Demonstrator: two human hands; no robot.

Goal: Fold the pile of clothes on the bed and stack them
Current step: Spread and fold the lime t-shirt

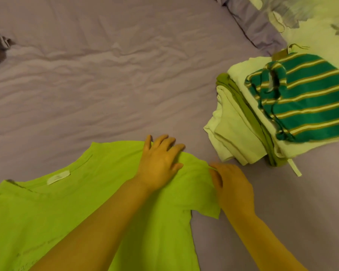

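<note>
Lime shirt: spread flat on the bed, near edge, label at collar showing. Left hand: fingers straight, pressing the shirt's shoulder. Right hand: fingers curled, pinching the sleeve edge. Stack: folded clothes just right of the shirt, striped top uppermost. Pillow: far right corner.

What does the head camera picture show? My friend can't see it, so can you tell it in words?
Two hands work on a bright green T-shirt spread on a purple bed sheet: the left hand presses flat near the shoulder, and the right hand pinches the sleeve edge. To the right sits a stack of folded clothes with a green striped top uppermost.
</note>
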